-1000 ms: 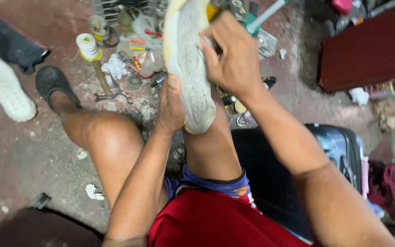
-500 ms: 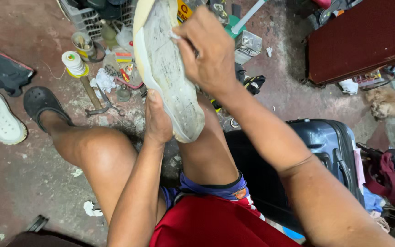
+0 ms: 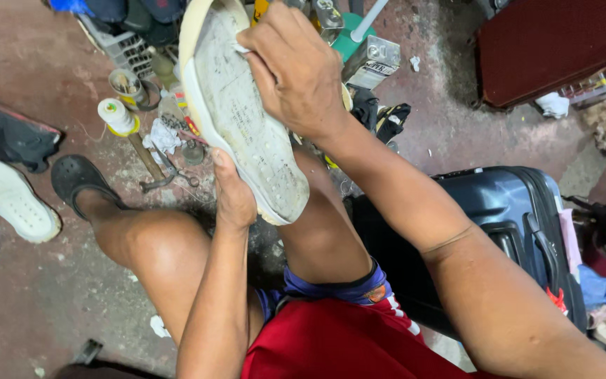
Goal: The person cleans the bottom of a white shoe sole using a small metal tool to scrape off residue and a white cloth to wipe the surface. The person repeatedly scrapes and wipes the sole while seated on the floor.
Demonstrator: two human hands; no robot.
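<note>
- While the worn white rubber-soled shoe (image 3: pixel 243 119) rests sole-up on the person's right knee, the head view shows work on its sole under way, judged part done: the sole is grey and scuffed, with no finished stretch to be told apart.
- Left hand (image 3: pixel 233 200): wrapped around the heel end from below, steadying the shoe.
- Right hand (image 3: pixel 296 70): fingers pinched narrow on something small and pale pressed to the sole; what it is cannot be told.
- Around, on the stained concrete floor (image 3: pixel 29 302): yellow-based spool of white thread (image 3: pixel 117 116), metal pliers (image 3: pixel 166 175), second white shoe (image 3: pixel 12 200), dark blue hard-shell suitcase (image 3: pixel 506 217) just beside the right arm, dark red cabinet (image 3: pixel 555 42).
- Obstruction: none touches the shoe; the clutter lies below it.
</note>
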